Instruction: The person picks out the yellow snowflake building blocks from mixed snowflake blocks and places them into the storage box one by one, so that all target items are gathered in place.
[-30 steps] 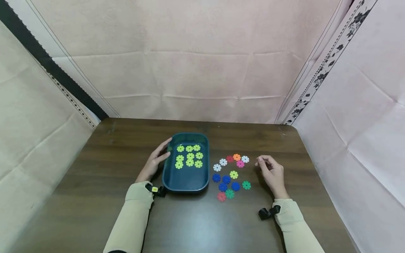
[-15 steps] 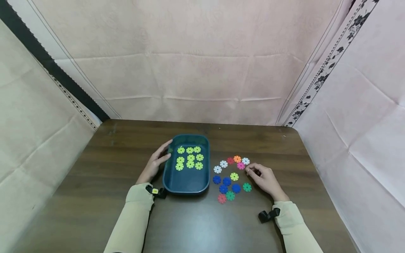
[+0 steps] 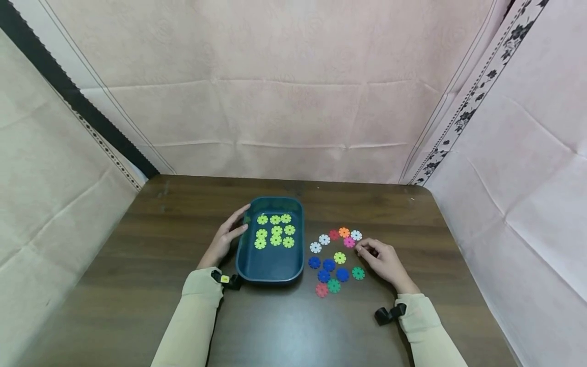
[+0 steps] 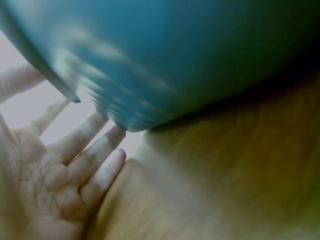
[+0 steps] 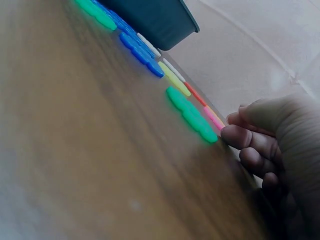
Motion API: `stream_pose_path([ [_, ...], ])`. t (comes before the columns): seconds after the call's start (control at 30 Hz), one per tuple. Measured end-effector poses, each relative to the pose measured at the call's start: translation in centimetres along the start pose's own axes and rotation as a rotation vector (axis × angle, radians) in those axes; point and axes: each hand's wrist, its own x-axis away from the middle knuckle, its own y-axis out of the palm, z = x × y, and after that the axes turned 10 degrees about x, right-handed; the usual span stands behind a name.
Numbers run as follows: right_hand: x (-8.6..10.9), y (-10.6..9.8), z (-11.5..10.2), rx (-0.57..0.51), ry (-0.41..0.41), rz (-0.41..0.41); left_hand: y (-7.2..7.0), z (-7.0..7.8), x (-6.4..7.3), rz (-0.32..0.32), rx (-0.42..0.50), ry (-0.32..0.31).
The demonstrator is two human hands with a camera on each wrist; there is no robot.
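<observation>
A dark blue-green tray [image 3: 269,267] stands on the table, with several yellow-green flower-shaped discs [image 3: 276,230] lying flat inside. My left hand [image 3: 223,238] rests against its left side. In the left wrist view its outstretched fingers [image 4: 95,150] touch the outer wall, and the thumb is near the rim. To the right of the tray, my right hand [image 3: 384,262] is low over the table, fingers loosely curled. Its fingertips are at the edge of a pink disc [image 3: 349,242]; whether they touch it is unclear. Nothing is seen lifted in that hand.
Near the pink disc lie an orange disc [image 3: 344,232], a red one [image 3: 334,234] and white ones [image 3: 324,239]. Closer in are a yellow-green disc [image 3: 340,258], several blue discs [image 3: 328,264], green ones [image 3: 358,273] and a salmon-red one [image 3: 322,290]. Pale cloth [image 3: 284,122] hangs behind the table.
My right hand has moved left and slightly down, from the right of the white disc to the pink disc's edge, then stayed there. My left hand and the tray have stayed put.
</observation>
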Motion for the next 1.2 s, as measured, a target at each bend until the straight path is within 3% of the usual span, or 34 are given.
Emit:
stream_pose_path([
  [0.67,0.1,0.0,0.0,0.009,0.011,0.0,0.1,0.0,0.0,0.006,0.0,0.005],
  [0.87,0.0,0.8,-1.0,0.139,-0.031,0.004,0.1,-0.1,0.0,0.003,-0.01,0.005],
  [1.07,-0.1,1.5,-1.9,0.211,0.029,0.007,0.0,-0.1,0.0,0.006,-0.014,0.005],
  [1.2,-0.1,1.9,-2.3,0.228,0.018,0.012,0.1,0.0,0.0,0.006,-0.018,0.007],
])
